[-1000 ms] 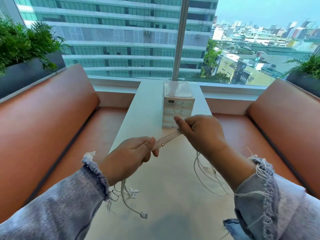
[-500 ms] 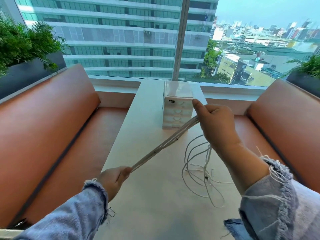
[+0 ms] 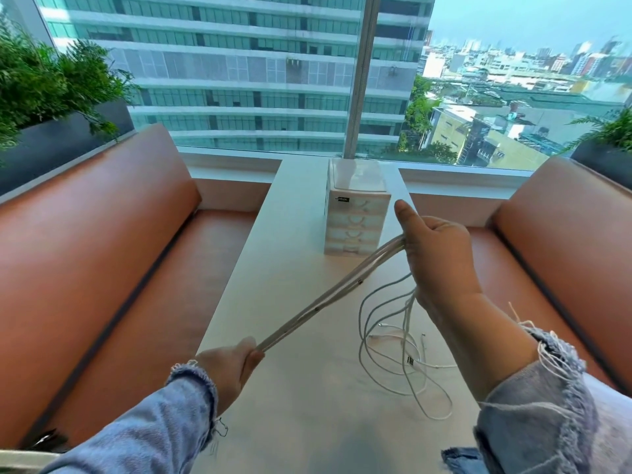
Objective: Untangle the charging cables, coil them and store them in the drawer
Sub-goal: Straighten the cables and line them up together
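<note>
Nearest the camera, both frayed denim sleeves are cut off by the bottom edge. Your left hand is low at the table's left edge, fist curled round one end of the charging cables - the fingers are mostly hidden behind the back of the hand, so I can't see how far the ends run inside it.

From that fist the cables run as a taut, flat bundle up and right, clear of the white table. I can't count the strands; there are two small dark spots on the bundle that I can't identify.

The slack hangs below your right hand and lies in loose overlapping loops on the table, right of centre. A few small connectors show among them, too small to tell the type.

Your right hand is raised, fingers closed on the bundle's upper end, thumb sticking up - the fingers overlap the cables where they turn downward.

Behind it, the small white drawer unit stands at the table's far end, all its drawers pushed in. Its dark label is unreadable.

Brown benches flank the table, planters sit behind them, and the window is beyond.
</note>
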{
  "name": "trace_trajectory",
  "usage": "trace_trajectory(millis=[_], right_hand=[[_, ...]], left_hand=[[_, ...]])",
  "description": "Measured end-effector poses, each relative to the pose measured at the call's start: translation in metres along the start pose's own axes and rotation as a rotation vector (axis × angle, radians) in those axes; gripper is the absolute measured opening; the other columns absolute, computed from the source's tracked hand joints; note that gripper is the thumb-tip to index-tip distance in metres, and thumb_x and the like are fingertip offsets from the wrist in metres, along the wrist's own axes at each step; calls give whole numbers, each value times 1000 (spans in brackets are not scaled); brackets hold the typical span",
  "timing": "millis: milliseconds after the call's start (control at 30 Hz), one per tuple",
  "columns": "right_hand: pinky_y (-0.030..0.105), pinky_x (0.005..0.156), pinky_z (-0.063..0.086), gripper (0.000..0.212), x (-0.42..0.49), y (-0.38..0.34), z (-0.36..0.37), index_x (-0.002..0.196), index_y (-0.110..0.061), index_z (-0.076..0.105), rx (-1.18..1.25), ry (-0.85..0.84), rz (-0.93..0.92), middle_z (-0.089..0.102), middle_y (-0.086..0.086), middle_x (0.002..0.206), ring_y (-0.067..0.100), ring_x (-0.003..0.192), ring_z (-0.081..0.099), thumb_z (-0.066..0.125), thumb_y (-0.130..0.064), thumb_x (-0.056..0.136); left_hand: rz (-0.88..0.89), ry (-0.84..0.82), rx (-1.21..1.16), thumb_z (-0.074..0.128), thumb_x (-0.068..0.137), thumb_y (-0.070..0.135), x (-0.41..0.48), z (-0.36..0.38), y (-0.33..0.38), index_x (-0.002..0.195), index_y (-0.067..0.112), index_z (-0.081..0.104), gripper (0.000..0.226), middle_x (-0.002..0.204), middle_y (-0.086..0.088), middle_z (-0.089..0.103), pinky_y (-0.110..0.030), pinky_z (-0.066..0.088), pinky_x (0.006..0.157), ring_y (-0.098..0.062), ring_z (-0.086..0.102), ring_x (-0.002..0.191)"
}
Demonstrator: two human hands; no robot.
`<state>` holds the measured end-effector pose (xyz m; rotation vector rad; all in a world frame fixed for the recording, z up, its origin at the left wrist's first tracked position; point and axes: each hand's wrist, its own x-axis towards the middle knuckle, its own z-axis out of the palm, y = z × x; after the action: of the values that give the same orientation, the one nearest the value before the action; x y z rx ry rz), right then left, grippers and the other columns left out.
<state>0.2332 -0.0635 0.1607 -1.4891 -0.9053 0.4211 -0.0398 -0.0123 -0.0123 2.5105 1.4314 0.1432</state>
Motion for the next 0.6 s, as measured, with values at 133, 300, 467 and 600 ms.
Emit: trace_trajectory(millis=[133,300,467,600], right_hand=[[24,42,14,65,2,1,-2,41,-21,22,-51,-30,27,17,-12,41,10,40,13,63,-41,88],[25,47,21,63,3,5,-2,49,-4,38,-251,-136,-18,31,1,47,12,43,25,56,-50,89],[29,53,22,68,-2,15,-3,63,10,45,-281,-213,18,33,10,60,17,51,27,54,-52,89],[24,46,22,60,-3,23,-6,57,-2,43,-304,-245,21,31,9,57,14,46,26,52,-51,91]], left_hand=[[19,-82,77,21,94,57,5,3,2,91,27,29,31,62,1,48,-30,42,56,-14,46,52],[-37,-61,155,34,96,44,29,15,-5,98,27,47,21,89,7,46,-32,45,74,-18,51,85],[-315,4,132,43,88,38,64,11,-18,94,28,61,22,98,-2,48,-25,32,61,-16,41,80],[-438,6,-149,49,90,15,77,-1,-11,87,20,67,20,76,-1,59,-20,29,47,-8,43,56]])
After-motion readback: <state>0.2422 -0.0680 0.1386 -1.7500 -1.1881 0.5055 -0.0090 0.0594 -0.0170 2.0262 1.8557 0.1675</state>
